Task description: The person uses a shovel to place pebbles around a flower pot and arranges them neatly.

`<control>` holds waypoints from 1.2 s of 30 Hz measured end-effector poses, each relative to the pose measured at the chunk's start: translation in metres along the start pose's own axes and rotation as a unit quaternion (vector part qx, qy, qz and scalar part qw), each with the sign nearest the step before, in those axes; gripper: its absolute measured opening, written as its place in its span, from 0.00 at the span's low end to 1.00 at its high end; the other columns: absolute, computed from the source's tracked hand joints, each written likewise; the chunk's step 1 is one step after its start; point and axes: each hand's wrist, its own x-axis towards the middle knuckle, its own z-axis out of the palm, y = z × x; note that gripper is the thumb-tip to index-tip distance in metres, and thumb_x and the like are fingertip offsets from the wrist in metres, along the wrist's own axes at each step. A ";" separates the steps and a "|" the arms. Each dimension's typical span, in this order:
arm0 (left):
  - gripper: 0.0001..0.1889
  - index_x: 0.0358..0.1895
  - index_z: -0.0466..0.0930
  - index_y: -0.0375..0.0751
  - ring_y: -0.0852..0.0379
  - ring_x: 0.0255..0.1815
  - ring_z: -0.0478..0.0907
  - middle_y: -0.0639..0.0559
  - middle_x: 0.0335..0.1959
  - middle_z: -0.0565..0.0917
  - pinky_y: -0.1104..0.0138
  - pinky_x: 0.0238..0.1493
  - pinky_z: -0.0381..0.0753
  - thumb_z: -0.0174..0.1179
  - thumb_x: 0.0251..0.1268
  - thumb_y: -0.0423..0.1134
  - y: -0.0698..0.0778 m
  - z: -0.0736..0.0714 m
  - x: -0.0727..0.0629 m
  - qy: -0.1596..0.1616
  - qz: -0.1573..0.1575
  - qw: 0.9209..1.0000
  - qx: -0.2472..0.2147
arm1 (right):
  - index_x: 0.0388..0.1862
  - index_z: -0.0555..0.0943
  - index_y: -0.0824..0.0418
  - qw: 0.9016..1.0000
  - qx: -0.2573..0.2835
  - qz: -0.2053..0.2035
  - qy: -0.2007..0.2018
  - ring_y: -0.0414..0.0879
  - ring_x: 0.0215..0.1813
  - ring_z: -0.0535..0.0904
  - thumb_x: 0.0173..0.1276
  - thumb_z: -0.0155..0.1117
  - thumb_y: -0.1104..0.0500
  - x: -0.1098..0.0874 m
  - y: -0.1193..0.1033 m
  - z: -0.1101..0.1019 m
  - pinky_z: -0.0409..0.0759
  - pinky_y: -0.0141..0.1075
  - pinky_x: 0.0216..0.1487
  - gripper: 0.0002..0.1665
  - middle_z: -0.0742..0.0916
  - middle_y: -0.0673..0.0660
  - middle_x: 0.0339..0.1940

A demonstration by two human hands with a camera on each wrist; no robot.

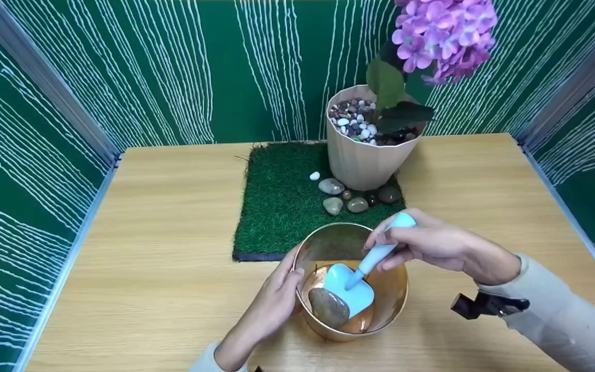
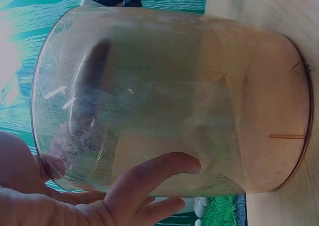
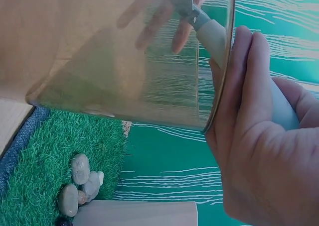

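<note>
Inside a clear amber container (image 1: 403,299), a light blue hand trowel (image 1: 336,276) slants down, its handle gripped by my right hand (image 1: 434,243). A large brown-grey stone (image 1: 328,308) covers the front edge of the trowel's blade. My left hand (image 1: 271,297) holds the container's left side, with the thumb over the rim. In the left wrist view, its fingers (image 2: 149,178) lie against the see-through wall and a dark shape shows through near the rim. The right wrist view shows the trowel's pale handle (image 3: 212,39) crossing the rim beside my right hand (image 3: 269,151).
Behind the container lies a green turf mat (image 1: 277,201) on the wooden table (image 1: 163,232). A beige flowerpot (image 1: 362,160) with a purple flower (image 1: 444,36) stands there, filled with pebbles. Several smooth stones (image 1: 332,205) lie at its foot. Green walls with white lines surround the table.
</note>
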 end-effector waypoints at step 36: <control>0.29 0.84 0.50 0.28 0.38 0.86 0.50 0.33 0.85 0.56 0.46 0.84 0.46 0.37 0.86 0.34 -0.001 -0.001 -0.001 -0.004 0.003 1.000 -0.012 | 0.54 0.88 0.67 0.987 0.149 -0.066 0.011 0.48 0.52 0.91 0.86 0.37 0.67 -0.025 -0.003 -0.048 0.85 0.37 0.59 0.27 0.90 0.62 0.53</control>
